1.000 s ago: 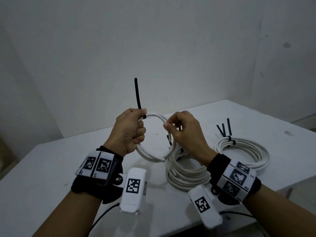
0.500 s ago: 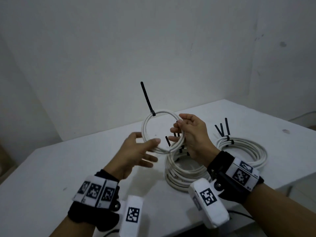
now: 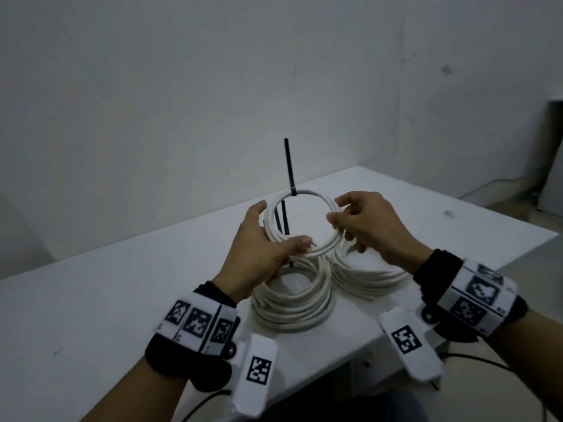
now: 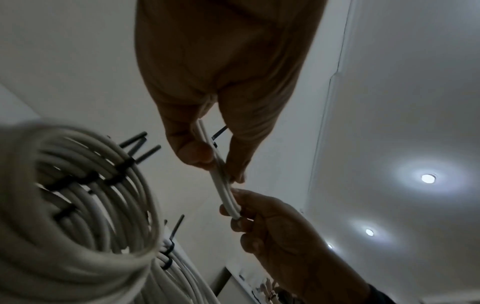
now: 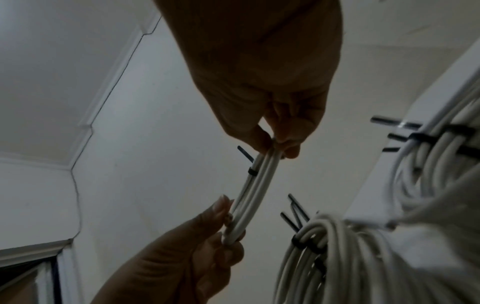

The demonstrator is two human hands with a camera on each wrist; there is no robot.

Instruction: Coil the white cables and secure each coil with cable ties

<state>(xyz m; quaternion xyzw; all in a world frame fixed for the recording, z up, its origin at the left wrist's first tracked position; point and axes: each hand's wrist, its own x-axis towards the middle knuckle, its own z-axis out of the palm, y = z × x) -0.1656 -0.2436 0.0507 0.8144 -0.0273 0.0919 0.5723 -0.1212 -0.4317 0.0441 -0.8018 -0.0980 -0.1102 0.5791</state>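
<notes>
A small white cable coil [image 3: 330,239] hangs in the air between both hands, above the table. One black cable tie [image 3: 293,190] binds its top, and the tie's tail sticks straight up. My left hand [image 3: 275,237] grips the coil's lower left, thumb in front and fingers behind. My right hand [image 3: 335,210] pinches its right side between thumb and fingertips. The left wrist view shows the coil [image 4: 223,185] edge-on, pinched by the left hand [image 4: 217,162]. In the right wrist view the right hand [image 5: 276,147] pinches the coil [image 5: 253,195] just above the tie [image 5: 252,171].
Two larger white coils [image 3: 292,309] [image 3: 365,277], bound with black ties, lie side by side on the white table [image 3: 122,284] right under the hands. The table's front edge runs close below them. A wall stands behind, and a dark object [image 3: 551,147] is at the far right.
Half a second ago my left hand was open under the coil; now it grips the lower left. The coil has come lower, over the table coils, and the tie's tail has swung upright.
</notes>
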